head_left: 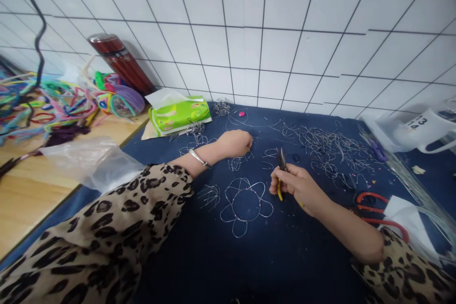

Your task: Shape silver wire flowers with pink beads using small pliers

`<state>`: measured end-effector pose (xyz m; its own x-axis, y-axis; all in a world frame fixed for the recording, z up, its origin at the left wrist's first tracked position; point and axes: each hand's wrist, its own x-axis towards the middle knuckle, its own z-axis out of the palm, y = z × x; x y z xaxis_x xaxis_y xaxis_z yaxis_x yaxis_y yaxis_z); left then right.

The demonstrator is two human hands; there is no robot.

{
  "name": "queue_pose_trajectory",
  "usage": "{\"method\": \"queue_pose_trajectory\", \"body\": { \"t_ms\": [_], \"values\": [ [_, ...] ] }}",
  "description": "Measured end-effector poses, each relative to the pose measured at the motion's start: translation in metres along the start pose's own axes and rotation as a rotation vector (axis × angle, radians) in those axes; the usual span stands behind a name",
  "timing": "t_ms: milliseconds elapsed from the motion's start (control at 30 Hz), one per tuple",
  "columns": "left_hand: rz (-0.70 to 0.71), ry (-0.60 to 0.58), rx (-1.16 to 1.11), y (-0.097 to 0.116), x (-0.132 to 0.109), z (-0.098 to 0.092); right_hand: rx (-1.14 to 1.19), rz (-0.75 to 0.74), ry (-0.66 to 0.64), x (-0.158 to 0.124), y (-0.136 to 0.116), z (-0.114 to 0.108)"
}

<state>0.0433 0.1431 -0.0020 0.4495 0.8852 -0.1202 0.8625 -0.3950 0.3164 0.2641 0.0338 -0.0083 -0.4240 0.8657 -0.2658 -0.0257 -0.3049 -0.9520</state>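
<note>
My right hand (301, 187) is closed around a pair of pliers (281, 161) with dark jaws and yellow handles, the jaws pointing away from me. My left hand (235, 143) has its fingers curled down by small bent wires (235, 164); whatever it pinches is hidden under the fingers. Between my forearms lies a flower-shaped wire frame (260, 203), a ring with rounded petal loops and small pinkish beads. Left of it rests a little bunch of curved wires (211, 195). Short wire bits (269, 154) lie between my two hands.
A tangle of wire pieces (327, 145) spreads at the right, near red-handled pliers (372, 197) and a white mug (425, 128). Green tissue pack (180, 115), red thermos (123, 64), plastic bag (96, 161) and colourful pipe cleaners (53, 99) stand or lie left. A tiled wall (242, 23) closes the back.
</note>
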Motion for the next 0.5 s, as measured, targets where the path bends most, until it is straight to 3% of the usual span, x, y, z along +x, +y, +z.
{"method": "queue_pose_trajectory", "body": {
  "t_ms": [233,500],
  "values": [
    [0.066,-0.126,0.067,0.0,0.008,-0.01,0.021,-0.002,-0.016,0.002,0.001,-0.001],
    [0.154,-0.129,0.018,0.002,0.01,-0.017,0.025,-0.003,-0.021,0.0,0.001,-0.001]
  ]
}}
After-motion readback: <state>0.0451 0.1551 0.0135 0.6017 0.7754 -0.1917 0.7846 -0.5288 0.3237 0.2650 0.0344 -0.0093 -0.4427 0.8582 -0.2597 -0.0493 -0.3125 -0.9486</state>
